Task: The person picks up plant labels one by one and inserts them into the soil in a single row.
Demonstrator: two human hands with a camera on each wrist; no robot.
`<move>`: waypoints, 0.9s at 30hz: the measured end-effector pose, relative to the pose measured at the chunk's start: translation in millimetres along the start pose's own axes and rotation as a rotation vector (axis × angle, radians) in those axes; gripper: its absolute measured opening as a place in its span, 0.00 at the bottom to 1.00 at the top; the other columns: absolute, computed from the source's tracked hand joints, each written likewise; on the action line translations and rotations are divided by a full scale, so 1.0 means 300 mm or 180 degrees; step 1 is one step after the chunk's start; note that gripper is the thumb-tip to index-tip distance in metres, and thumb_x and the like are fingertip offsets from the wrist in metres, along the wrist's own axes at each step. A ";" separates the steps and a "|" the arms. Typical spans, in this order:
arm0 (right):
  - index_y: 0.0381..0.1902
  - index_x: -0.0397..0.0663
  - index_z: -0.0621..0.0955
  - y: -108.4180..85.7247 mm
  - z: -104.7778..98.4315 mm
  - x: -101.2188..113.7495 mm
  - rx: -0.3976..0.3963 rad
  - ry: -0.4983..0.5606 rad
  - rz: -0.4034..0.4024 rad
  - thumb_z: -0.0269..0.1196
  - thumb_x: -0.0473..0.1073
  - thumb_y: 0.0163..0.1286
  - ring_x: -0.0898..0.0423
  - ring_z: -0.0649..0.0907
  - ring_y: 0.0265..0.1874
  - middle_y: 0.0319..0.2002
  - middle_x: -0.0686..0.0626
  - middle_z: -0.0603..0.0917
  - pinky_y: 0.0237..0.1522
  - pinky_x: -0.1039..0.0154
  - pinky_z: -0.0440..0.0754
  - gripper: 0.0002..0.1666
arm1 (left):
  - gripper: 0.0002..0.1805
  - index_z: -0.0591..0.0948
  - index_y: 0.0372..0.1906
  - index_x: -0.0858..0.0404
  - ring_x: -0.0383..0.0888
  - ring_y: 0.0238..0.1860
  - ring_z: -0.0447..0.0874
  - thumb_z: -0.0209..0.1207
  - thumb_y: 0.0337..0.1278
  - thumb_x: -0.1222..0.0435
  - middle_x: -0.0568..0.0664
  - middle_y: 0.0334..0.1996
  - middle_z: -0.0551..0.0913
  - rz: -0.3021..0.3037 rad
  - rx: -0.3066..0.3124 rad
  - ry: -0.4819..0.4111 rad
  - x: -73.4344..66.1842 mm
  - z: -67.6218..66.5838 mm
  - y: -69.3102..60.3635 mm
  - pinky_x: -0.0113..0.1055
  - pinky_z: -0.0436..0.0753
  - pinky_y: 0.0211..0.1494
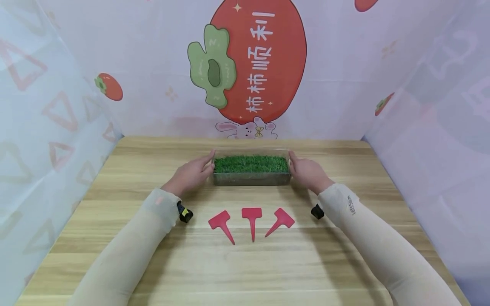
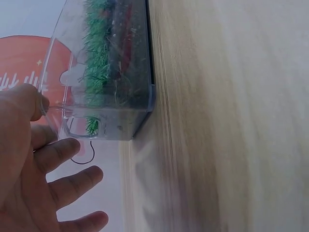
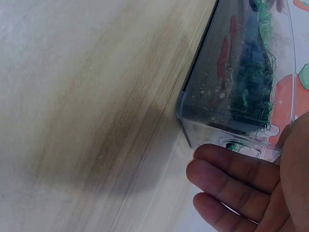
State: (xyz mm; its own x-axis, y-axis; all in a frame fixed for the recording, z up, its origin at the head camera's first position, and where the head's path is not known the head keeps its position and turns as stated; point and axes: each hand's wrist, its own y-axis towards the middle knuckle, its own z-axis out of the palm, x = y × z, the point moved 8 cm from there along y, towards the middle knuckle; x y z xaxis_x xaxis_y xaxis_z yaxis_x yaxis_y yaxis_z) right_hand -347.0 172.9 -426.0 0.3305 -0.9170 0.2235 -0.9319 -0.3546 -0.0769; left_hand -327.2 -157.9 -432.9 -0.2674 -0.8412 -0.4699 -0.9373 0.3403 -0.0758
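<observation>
A clear plastic box with green artificial grass inside is near the back of the wooden table. At its left end my left hand holds the rim, thumb on top and fingertips by the end wall. The left wrist view shows the other fingers of this hand spread apart. My right hand grips the opposite end, its fingers bent against the end wall near a cut-out. Three red T-shaped plant labels lie in front of the box, between the forearms.
The wooden table runs back to a pale cloth backdrop printed with persimmons. Pale cloth walls stand on both sides. Black wrist devices hang under the sleeves.
</observation>
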 end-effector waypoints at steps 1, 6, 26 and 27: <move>0.79 0.37 0.53 -0.002 0.001 0.000 -0.0007 -0.0001 0.0004 0.40 0.45 0.80 0.59 0.63 0.11 0.13 0.53 0.68 0.15 0.63 0.62 0.35 | 0.33 0.43 0.80 0.40 0.56 0.76 0.60 0.39 0.78 0.47 0.49 0.78 0.59 0.0000 0.0001 0.0003 0.001 0.002 -0.003 0.62 0.65 0.72; 0.79 0.37 0.54 -0.011 0.006 0.001 -0.0059 0.0001 0.0005 0.41 0.46 0.80 0.59 0.63 0.12 0.13 0.52 0.69 0.15 0.63 0.62 0.34 | 0.33 0.45 0.80 0.40 0.56 0.76 0.61 0.40 0.78 0.47 0.50 0.78 0.60 0.0000 -0.0041 0.0008 0.002 0.009 -0.010 0.62 0.66 0.71; 0.79 0.38 0.54 -0.029 0.017 0.003 -0.0128 -0.0059 -0.0021 0.40 0.47 0.80 0.60 0.62 0.10 0.12 0.54 0.67 0.13 0.64 0.60 0.34 | 0.33 0.52 0.80 0.40 0.47 0.26 0.78 0.43 0.76 0.45 0.49 0.65 0.78 -0.0014 -0.0206 0.0268 0.005 -0.007 -0.027 0.38 0.71 0.20; 0.79 0.38 0.55 -0.031 0.014 0.002 -0.0137 -0.0058 -0.0003 0.41 0.47 0.80 0.60 0.61 0.10 0.12 0.53 0.67 0.12 0.64 0.60 0.34 | 0.33 0.52 0.80 0.39 0.47 0.25 0.78 0.43 0.76 0.44 0.50 0.66 0.78 -0.0014 -0.0210 0.0277 0.004 -0.008 -0.028 0.38 0.71 0.20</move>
State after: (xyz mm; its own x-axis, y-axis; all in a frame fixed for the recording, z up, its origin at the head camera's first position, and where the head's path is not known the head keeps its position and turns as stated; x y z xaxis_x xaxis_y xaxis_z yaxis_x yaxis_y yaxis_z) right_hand -337.4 174.8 -429.3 0.3337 -0.9199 0.2059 -0.9370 -0.3477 -0.0346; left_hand -320.4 -162.8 -430.7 -0.2790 -0.8770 -0.3913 -0.9504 0.3104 -0.0181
